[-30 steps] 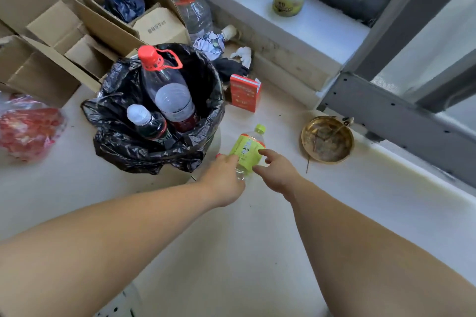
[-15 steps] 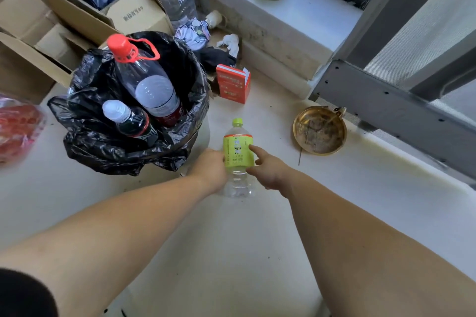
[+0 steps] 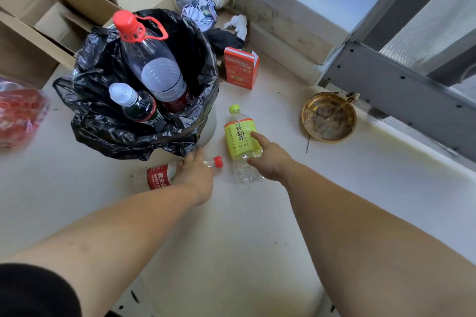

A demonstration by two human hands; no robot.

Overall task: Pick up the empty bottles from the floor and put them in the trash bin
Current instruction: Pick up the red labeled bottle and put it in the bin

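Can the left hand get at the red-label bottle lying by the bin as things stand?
Probably yes: the left hand is already over the red-label bottle, nothing lies between them, and the trash bin stands just behind.

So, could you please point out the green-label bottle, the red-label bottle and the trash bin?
green-label bottle (image 3: 240,137), head view, on its yellow-green label.
red-label bottle (image 3: 159,179), head view, on its red label.
trash bin (image 3: 208,125), head view, on its pale side wall below the black bag.
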